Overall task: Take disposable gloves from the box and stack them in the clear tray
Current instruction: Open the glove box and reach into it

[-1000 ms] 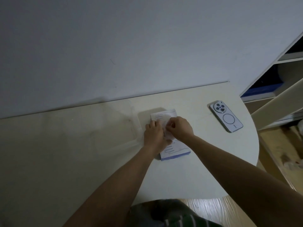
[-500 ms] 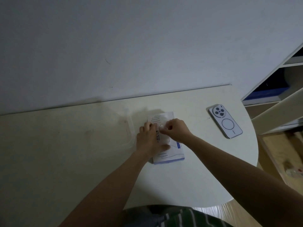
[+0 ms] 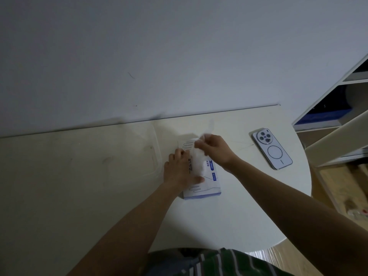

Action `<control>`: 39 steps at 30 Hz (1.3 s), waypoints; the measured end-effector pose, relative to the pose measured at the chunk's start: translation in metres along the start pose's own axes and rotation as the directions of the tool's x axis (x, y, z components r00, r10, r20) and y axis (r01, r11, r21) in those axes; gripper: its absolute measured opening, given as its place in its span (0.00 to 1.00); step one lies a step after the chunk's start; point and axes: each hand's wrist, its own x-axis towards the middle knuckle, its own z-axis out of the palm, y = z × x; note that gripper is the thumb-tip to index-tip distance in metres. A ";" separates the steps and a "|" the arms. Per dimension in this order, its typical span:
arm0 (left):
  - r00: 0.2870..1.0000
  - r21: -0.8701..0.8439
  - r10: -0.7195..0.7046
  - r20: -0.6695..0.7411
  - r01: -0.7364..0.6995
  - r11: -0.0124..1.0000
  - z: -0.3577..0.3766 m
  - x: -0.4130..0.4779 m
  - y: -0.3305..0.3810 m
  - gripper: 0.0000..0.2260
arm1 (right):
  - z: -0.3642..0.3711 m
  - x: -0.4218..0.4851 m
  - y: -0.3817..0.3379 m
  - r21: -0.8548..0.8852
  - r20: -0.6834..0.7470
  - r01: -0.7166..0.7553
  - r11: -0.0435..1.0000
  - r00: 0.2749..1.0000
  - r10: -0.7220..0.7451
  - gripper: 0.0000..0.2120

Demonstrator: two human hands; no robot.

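Left hand (image 3: 180,170) lies flat on the white-and-blue cardboard glove box (image 3: 209,188) — right hand (image 3: 216,150) pinches a thin translucent plastic glove (image 3: 197,159) above it.

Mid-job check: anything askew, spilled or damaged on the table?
Nothing stands out. The box lies flat under the left hand, the right hand pinches a glove above it, the tray sits just left of the box, and a phone lies face down to the right, apart from the work.

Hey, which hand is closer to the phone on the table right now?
Right. The right hand pinches a glove above the box, just left of the phone; the left hand presses the box, farther left.
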 end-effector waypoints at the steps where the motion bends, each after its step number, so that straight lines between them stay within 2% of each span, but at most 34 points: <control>1: 1.000 -0.004 -0.002 0.002 0.002 1.000 0.000 -0.001 0.000 0.43 | 0.000 -0.003 0.001 0.042 0.009 -0.026 0.999 1.000 0.026 0.08; 3: 1.000 -0.012 -0.008 0.008 0.008 1.000 0.001 -0.002 0.001 0.43 | 0.000 -0.006 0.006 -0.033 0.088 -0.118 0.993 0.989 0.120 0.10; 5: 1.000 0.002 -0.005 0.013 0.005 1.000 0.000 -0.002 0.002 0.42 | -0.002 -0.008 0.006 -0.060 0.081 -0.132 0.989 0.987 0.137 0.10; 8: 1.000 0.000 -0.019 0.024 0.019 1.000 -0.001 -0.003 0.002 0.43 | -0.009 -0.007 -0.017 0.230 -0.160 -0.007 0.973 0.986 0.045 0.10; 10: 0.998 -0.002 -0.026 0.050 0.026 1.000 -0.002 -0.003 0.004 0.43 | -0.022 -0.003 -0.031 0.339 -0.273 0.060 0.939 0.961 0.038 0.12; 12: 0.995 -0.006 -0.024 0.092 0.024 1.000 -0.005 -0.003 0.005 0.41 | -0.031 -0.003 -0.034 0.335 -0.171 0.034 0.942 0.985 0.025 0.11; 14: 0.990 -0.080 -0.036 0.135 0.047 0.996 -0.013 -0.001 0.006 0.37 | -0.035 -0.005 -0.026 0.376 -0.053 -0.026 0.926 0.997 0.050 0.09; 15: 0.987 -0.122 -0.029 0.155 0.048 0.991 -0.020 -0.001 0.006 0.34 | -0.035 -0.008 -0.021 0.390 -0.040 -0.064 0.919 0.995 0.086 0.07; 17: 0.987 -0.270 0.042 0.158 0.002 0.963 -0.036 -0.003 0.007 0.26 | -0.032 -0.011 -0.014 0.292 -0.077 -0.136 0.947 0.983 0.165 0.05; 18: 0.986 -0.439 0.090 0.142 -0.018 0.898 -0.045 -0.006 0.010 0.21 | -0.032 -0.012 -0.012 0.245 -0.090 -0.156 0.957 0.979 0.183 0.05; 19: 0.986 -0.650 0.111 0.123 -0.004 0.760 -0.056 -0.010 0.014 0.15 | -0.033 -0.012 -0.012 0.241 -0.078 -0.136 0.961 0.984 0.158 0.07; 20: 0.989 -0.826 0.097 0.110 0.037 0.562 -0.068 -0.014 0.016 0.10 | -0.032 -0.011 -0.014 0.300 -0.040 -0.063 0.952 0.996 0.079 0.07; 21: 0.991 -0.938 0.050 0.121 0.097 0.332 -0.080 -0.017 0.018 0.09 | -0.031 -0.010 -0.020 0.389 0.002 0.020 0.921 1.000 -0.023 0.06; 22: 0.983 -0.978 -0.010 0.186 0.186 0.091 -0.091 -0.017 0.020 0.13 | -0.029 -0.009 -0.027 0.483 0.027 0.080 0.872 0.994 -0.106 0.06; 23: 0.959 -0.957 -0.052 0.279 0.273 -0.102 -0.101 -0.015 0.019 0.19 | -0.026 -0.008 -0.036 0.528 0.036 0.101 0.843 0.989 -0.141 0.07; 24: 0.929 -0.914 -0.069 0.363 0.341 -0.221 -0.109 -0.013 0.014 0.27 | -0.019 -0.005 -0.046 0.526 0.027 0.106 0.844 0.990 -0.141 0.08; 25: 0.904 -0.876 -0.057 0.423 0.393 -0.278 -0.116 -0.012 0.006 0.35 | -0.012 -0.002 -0.054 0.481 -0.009 0.117 0.869 0.992 -0.129 0.06; 27: 0.886 -0.854 0.011 0.463 0.450 -0.260 -0.133 -0.013 -0.017 0.44 | 0.010 0.006 -0.067 0.331 -0.112 0.155 0.931 0.986 -0.124 0.05; 29: 0.889 -0.865 0.040 0.457 0.454 -0.213 -0.145 -0.019 -0.042 0.45 | 0.035 0.010 -0.078 0.215 -0.225 0.194 0.957 0.964 -0.144 0.08; 30: 0.892 -0.864 0.039 0.450 0.446 -0.234 -0.149 -0.022 -0.054 0.43 | 0.046 0.011 -0.081 0.154 -0.283 0.212 0.965 0.945 -0.163 0.08; 32: 0.900 -0.861 -0.039 0.434 0.403 -0.310 -0.153 -0.029 -0.080 0.33 | 0.074 0.015 -0.088 0.058 -0.337 0.226 0.972 0.921 -0.194 0.08; 35: 0.872 -0.880 -0.245 0.425 0.335 -0.335 -0.149 -0.036 -0.111 0.06 | 0.112 0.021 -0.099 0.010 -0.232 0.211 0.977 0.951 -0.203 0.10; 36: 0.850 -0.886 -0.323 0.415 0.298 -0.355 -0.148 -0.037 -0.123 0.02 | 0.124 0.024 -0.102 -0.003 -0.179 0.197 0.980 0.964 -0.195 0.10; 37: 0.826 -0.897 -0.406 0.391 0.242 -0.371 -0.147 -0.037 -0.132 0.03 | 0.132 0.026 -0.104 -0.005 -0.139 0.173 0.985 0.975 -0.172 0.10; 38: 0.800 -0.914 -0.488 0.350 0.178 -0.364 -0.147 -0.035 -0.143 0.03 | 0.141 0.029 -0.104 0.015 -0.119 0.136 0.991 0.984 -0.134 0.11; 39: 0.774 -0.942 -0.563 0.289 0.124 -0.312 -0.147 -0.034 -0.154 0.03 | 0.150 0.032 -0.104 0.043 -0.111 0.083 0.996 0.991 -0.078 0.11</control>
